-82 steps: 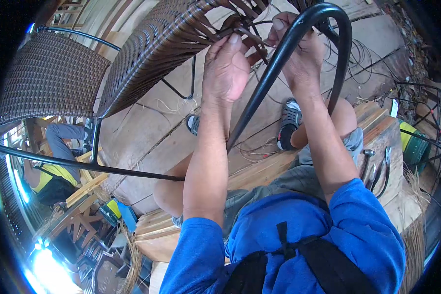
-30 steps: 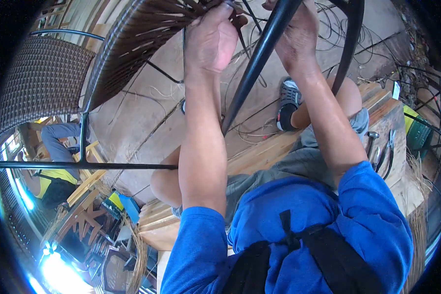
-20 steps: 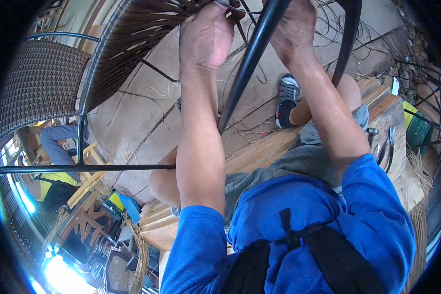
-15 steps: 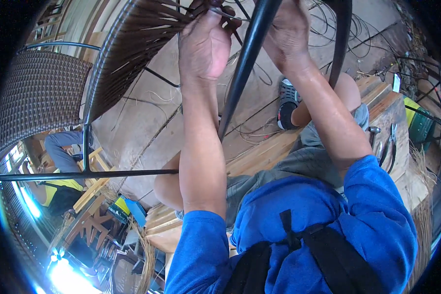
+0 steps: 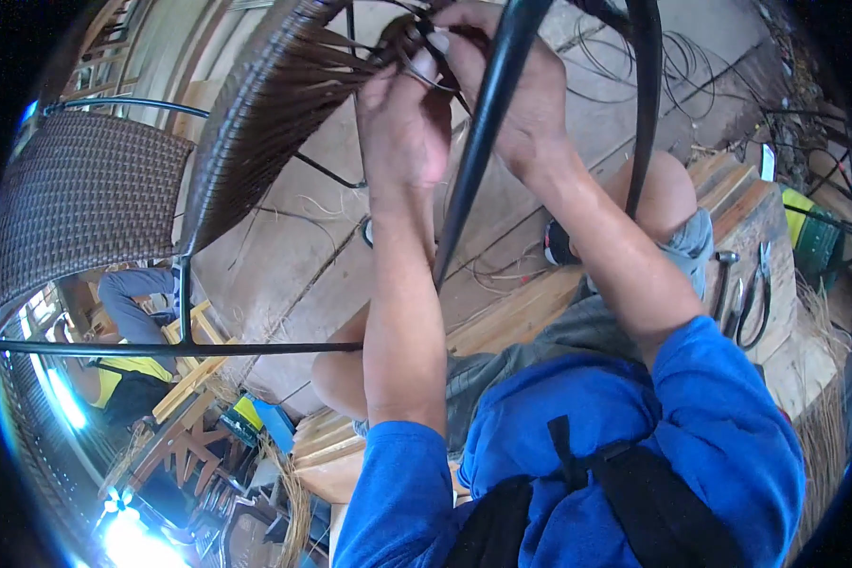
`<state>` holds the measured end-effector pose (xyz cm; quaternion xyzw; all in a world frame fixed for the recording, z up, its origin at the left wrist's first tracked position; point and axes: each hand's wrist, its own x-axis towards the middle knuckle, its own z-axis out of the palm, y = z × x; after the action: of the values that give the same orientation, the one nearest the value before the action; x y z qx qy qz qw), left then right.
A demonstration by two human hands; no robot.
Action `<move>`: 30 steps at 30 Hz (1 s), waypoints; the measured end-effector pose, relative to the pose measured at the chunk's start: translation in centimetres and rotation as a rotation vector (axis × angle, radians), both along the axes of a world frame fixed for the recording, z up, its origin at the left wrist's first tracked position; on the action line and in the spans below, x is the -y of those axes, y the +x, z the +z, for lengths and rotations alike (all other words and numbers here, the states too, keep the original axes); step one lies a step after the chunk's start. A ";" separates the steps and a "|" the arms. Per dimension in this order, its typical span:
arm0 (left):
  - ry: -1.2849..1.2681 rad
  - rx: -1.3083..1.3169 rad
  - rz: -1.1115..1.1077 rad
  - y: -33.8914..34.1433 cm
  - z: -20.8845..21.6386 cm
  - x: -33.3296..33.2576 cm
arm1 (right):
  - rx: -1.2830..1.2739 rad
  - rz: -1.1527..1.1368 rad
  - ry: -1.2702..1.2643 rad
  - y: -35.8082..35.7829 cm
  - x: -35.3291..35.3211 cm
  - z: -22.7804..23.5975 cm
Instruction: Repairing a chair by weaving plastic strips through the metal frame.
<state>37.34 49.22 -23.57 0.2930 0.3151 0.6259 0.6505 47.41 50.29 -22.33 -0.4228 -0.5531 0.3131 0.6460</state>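
Observation:
A black metal chair frame stands tilted in front of me, partly covered with dark brown woven wicker. My left hand is raised to the loose ends of the weave and pinches dark wicker strands. My right hand reaches around the black tube from the right and grips the same bundle of strands near the top edge. Both forearms come up from my blue sleeves at the bottom.
A finished woven panel stands at the left. Pliers and cutters lie on a wooden bench at the right, beside a green box. Loose strands litter the floor. A person in grey and yellow sits at lower left.
The view has tipped so the hands sit nearer the top edge. Both hands have stayed on the strands at the weave's edge, drawing closer together around the black tube.

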 end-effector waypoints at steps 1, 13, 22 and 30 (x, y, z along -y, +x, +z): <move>-0.015 0.002 -0.003 -0.1 0.1 0.1 | -0.019 0.030 -0.276 -0.1 0.2 0.1; -0.121 -0.040 0.142 0.4 0.7 0.4 | -0.424 0.399 -0.401 2.1 0.5 0.7; -0.052 0.049 0.140 0.1 -0.1 0.3 | 0.081 0.004 0.073 0.4 0.7 -0.8; -0.044 0.020 0.124 0.2 0.4 0.5 | -0.055 0.094 -0.126 -0.9 0.6 -0.6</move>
<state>37.50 48.69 -23.19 0.2521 0.3397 0.6610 0.6198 46.50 49.65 -22.96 -0.4275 -0.5337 0.3888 0.6174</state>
